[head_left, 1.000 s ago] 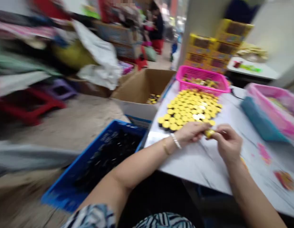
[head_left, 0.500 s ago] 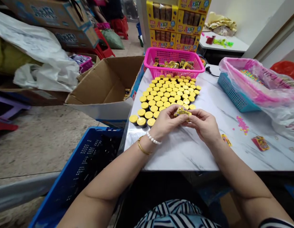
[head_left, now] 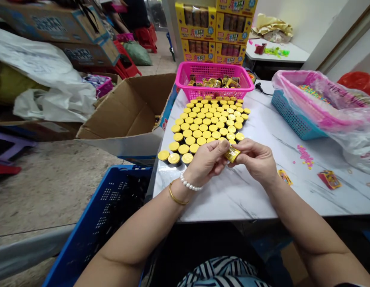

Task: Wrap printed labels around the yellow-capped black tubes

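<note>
- Work state (judged from the layout): many yellow-lidded jars [head_left: 201, 141] stand upright in a close group at the centre of the frame. Whether each is finished cannot be told.
- Piece in hand: one small gold piece [head_left: 233, 154] is between the hands, just in front of the jars and above the table [head_left: 221, 195]. Its exact nature is too small to tell; handling appears incomplete.
- Pieces outstanding (judged): similar-looking gold and brown pieces lie in the pink basket [head_left: 199, 94] at upper centre, behind the jars.
- Left hand [head_left: 206, 160]: fingers curled, gap narrow; thumb and fingers pinch the left end of the gold piece.
- Right hand [head_left: 258, 159]: thumb and forefinger nearly together, gripping the right end of the same piece. The remaining fingers are bent and partly hidden.
- Surroundings: a yellow packet [head_left: 284, 176] lies near the right wrist; a red packet [head_left: 330, 179] and pink bits [head_left: 305, 156] lie at right.
</note>
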`<state>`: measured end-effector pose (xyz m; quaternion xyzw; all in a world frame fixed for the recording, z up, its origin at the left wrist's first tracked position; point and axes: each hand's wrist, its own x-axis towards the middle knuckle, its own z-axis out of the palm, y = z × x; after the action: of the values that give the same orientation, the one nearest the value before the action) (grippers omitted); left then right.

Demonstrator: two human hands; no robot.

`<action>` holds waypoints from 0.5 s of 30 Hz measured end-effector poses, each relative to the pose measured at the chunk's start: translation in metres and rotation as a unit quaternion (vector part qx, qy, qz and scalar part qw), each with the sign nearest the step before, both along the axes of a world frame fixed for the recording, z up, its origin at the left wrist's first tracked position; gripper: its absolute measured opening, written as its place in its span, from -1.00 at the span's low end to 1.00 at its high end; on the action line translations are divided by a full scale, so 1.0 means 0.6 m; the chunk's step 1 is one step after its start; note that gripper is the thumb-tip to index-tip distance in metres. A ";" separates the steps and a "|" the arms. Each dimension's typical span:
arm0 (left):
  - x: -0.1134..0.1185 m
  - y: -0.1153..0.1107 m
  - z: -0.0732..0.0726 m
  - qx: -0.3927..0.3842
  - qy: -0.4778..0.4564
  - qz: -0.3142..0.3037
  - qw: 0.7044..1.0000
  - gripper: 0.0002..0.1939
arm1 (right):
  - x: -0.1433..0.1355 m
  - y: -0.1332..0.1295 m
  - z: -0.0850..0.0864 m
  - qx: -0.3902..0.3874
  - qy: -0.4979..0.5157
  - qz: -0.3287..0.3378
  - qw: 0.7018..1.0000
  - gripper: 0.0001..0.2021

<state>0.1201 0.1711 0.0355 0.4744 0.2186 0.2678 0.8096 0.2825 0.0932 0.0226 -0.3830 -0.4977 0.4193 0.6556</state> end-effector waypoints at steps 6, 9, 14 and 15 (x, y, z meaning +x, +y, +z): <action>-0.006 0.003 0.010 -0.023 0.001 -0.040 0.999 -0.47 | -0.003 0.000 -0.001 0.047 -0.084 -0.054 0.994 -0.72; -0.003 -0.001 0.010 -0.021 0.035 -0.037 0.998 -0.42 | -0.006 -0.002 -0.007 0.065 -0.091 -0.082 0.990 -0.77; 0.002 -0.002 0.005 -0.040 0.062 -0.017 0.997 -0.38 | -0.006 -0.003 -0.008 0.056 -0.098 -0.067 0.991 -0.78; 0.001 0.001 0.004 -0.043 0.061 -0.015 0.997 -0.37 | -0.006 -0.002 -0.006 0.059 -0.128 -0.067 0.988 -0.77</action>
<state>0.1209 0.1717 0.0377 0.4579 0.2716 0.2170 0.8182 0.2792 0.0922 0.0193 -0.4268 -0.5745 0.2915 0.6346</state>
